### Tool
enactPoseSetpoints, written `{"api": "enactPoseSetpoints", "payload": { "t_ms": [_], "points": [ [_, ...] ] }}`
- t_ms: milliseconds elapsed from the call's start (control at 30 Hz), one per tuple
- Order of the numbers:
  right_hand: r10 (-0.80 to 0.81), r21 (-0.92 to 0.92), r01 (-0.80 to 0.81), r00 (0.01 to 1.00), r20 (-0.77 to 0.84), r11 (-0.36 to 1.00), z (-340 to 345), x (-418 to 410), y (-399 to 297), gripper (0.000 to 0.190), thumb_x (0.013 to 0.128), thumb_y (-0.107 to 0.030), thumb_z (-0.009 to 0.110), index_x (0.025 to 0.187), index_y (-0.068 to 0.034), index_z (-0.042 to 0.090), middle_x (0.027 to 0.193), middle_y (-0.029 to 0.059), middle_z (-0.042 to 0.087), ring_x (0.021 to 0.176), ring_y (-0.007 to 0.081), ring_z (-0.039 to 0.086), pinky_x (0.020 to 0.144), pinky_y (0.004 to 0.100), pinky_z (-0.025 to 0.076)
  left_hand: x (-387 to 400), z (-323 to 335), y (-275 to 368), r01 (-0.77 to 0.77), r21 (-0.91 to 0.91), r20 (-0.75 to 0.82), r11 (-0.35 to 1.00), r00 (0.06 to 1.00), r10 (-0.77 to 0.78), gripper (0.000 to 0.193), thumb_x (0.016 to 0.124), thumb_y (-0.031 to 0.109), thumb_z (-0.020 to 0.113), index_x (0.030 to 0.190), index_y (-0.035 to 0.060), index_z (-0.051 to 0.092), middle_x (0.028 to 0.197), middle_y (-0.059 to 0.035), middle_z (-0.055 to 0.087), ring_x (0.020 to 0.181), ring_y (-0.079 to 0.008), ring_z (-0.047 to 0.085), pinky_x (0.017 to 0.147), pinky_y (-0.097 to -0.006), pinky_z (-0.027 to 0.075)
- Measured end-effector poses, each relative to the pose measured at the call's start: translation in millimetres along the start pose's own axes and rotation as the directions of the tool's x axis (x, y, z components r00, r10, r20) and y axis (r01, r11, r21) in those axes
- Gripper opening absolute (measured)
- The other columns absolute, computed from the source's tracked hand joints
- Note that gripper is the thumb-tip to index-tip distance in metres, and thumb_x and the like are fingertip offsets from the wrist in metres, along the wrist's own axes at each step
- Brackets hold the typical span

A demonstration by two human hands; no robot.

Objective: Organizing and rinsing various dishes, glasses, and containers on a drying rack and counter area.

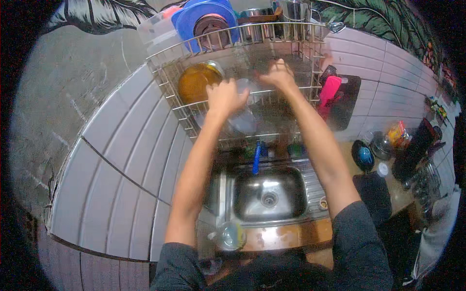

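Observation:
Both my arms reach up to a wire dish rack (240, 27) mounted above a stainless steel sink (269, 196). My left hand (226, 95) is at the middle wire shelf, just right of an amber glass dish (198, 83); whether its fingers hold anything is unclear. Further right and a little higher, my right hand (280, 75) is over the same shelf, blurred, with its thumb spread away from the fingers. Nothing is plainly visible in it. A translucent, pale item (245, 122) lies on the lower level, under and beside my left hand.
Blue plastic ware (204, 18) and metal pots (255, 31) stand on the rack's top. Pink utensils (330, 89) hang at its right side. A blue tap piece (257, 158) rises behind the sink. A clear bowl (231, 235) sits at the front edge; black pans (363, 156) lie right.

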State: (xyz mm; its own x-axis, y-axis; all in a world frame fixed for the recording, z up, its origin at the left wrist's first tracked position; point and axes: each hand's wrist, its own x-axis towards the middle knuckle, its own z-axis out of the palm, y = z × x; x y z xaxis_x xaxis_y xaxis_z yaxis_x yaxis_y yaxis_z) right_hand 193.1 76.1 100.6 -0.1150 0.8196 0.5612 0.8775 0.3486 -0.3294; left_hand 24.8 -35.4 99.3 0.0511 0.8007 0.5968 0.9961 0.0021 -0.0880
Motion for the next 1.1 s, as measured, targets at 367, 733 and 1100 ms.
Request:
{"api": "enactPoseSetpoints", "payload": {
  "t_ms": [367,733,1100],
  "points": [
    [-0.01,0.059,0.001,0.989,0.151,0.998,-12,-1,-1,0.08,0.066,-0.071,0.061,0.111,-0.006,0.064,0.117,0.0201,0.053,0.111,0.032,0.054,0.094,0.0406,0.045,-52,41,-1,-0.053,-0.06,-0.35,0.997,0.936,0.028,0.061,0.076,0.05,0.063,0.116,0.0048,0.054,0.112,-0.0121,0.056,0.106,-0.0307,0.048,0.085,-0.0478,0.035],
    [0.034,-0.078,-0.007,0.941,0.338,0.997,-4,10,-1,0.09,0.065,-0.083,0.051,0.117,-0.011,0.063,0.135,0.018,0.047,0.124,0.0294,0.046,0.104,0.0366,0.036,-57,48,6,0.021,-0.116,-0.373,0.993,0.926,-0.063,0.068,0.069,0.048,0.068,0.119,0.0057,0.05,0.116,-0.0133,0.051,0.113,-0.0315,0.042,0.088,-0.049,0.032],
    [0.032,-0.134,0.03,0.9,0.434,0.99,6,17,-2,0.092,0.07,-0.081,0.046,0.131,-0.012,0.051,0.141,0.0145,0.041,0.132,0.0257,0.037,0.109,0.0349,0.03,-57,48,5,0.066,-0.145,-0.342,0.987,0.933,-0.112,0.068,0.066,0.046,0.069,0.118,0.006,0.051,0.116,-0.0133,0.051,0.114,-0.0314,0.042,0.091,-0.0486,0.031]
  ]
}}
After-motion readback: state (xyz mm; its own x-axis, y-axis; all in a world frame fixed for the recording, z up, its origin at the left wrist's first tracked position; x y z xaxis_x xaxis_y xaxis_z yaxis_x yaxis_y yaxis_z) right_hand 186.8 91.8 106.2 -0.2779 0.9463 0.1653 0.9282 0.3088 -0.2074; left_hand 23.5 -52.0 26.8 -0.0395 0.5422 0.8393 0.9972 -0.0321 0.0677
